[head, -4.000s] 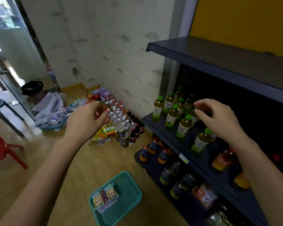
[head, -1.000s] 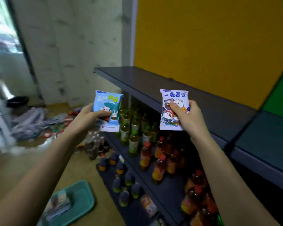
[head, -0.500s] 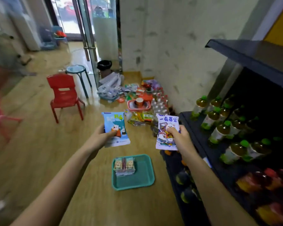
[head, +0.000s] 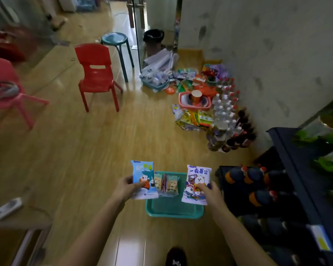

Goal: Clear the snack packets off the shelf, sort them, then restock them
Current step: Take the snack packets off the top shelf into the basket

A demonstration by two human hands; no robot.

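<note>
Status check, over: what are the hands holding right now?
Left hand grips blue snack packet. Right hand grips white cartoon packet. Both over teal tray, small packets inside. Nothing seen blocking.

**Room setting around the red chair**

A red chair (head: 96, 73) stands on a glossy wooden floor (head: 75, 150). Just behind it are a blue stool (head: 114, 38) and a glass door (head: 136, 16) admitting daylight. To its left is a pink chair (head: 2, 77). Well to its right stand a mottled pale wall (head: 267, 45) and a dark shelf (head: 284, 144).

A red chair (head: 96, 73) stood on the wooden floor (head: 65, 150) beside a blue stool (head: 114, 38), with a black bin (head: 153, 36) and clustered bottles (head: 227, 104) nearby.
</note>
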